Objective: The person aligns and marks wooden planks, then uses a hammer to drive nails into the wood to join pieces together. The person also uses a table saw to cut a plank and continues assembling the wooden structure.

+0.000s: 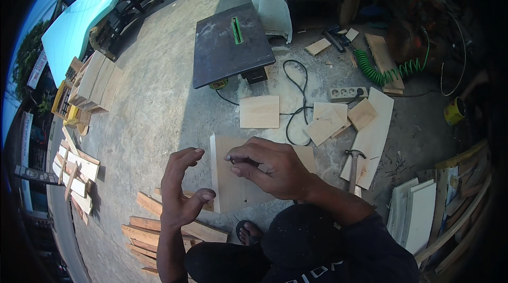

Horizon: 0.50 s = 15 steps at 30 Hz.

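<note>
My left hand (182, 185) is raised, its thumb and fingers spread apart in a curve with nothing between them. Beside it, my right hand (272, 169) pinches a small dark nail-like piece (231, 161) between thumb and fingertips, mostly hidden by the fingers. Below both hands is a flat pale wooden board (228, 190) with a lighter strip along its left edge. The right hand and forearm cover part of it. To the right, a claw hammer (353, 169) rests partly on a long pale board (379, 129). Several loose nails (390, 165) lie on the floor beside that board.
Ahead stands a dark saw table (225, 53) with a green slot insert. A black cable (288, 79), power strip (348, 93) and wood pieces (259, 112) lie near it. A green coiled hose (378, 75) is farther right. Wood strips (145, 233) lie at lower left.
</note>
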{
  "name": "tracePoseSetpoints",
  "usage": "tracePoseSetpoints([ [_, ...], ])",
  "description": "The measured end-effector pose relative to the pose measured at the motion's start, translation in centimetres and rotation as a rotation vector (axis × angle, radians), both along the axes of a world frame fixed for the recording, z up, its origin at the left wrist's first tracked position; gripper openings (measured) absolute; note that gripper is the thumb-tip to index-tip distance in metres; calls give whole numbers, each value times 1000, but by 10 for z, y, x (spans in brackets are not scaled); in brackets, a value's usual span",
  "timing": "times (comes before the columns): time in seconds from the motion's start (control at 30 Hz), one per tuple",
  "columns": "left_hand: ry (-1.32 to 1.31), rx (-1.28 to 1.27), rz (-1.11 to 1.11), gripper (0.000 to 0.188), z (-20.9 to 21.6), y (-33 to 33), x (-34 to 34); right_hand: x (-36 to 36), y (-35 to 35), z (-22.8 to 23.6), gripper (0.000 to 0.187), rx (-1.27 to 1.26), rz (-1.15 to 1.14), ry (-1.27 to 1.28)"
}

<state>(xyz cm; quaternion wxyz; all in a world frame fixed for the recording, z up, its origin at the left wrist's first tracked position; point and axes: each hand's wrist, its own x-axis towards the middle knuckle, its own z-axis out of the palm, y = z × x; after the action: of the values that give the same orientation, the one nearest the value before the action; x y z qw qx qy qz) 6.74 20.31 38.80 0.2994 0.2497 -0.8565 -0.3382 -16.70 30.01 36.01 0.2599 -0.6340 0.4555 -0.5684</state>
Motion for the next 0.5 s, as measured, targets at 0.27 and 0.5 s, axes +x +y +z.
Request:
tracePoseSetpoints([
  [0.27,225,154,-30,34,-30,13,-28,28,0,-19,37,133,137,-168],
  [0.5,152,116,5,13,-19,17,-20,-12,32,-62,41,183,-147,-54],
])
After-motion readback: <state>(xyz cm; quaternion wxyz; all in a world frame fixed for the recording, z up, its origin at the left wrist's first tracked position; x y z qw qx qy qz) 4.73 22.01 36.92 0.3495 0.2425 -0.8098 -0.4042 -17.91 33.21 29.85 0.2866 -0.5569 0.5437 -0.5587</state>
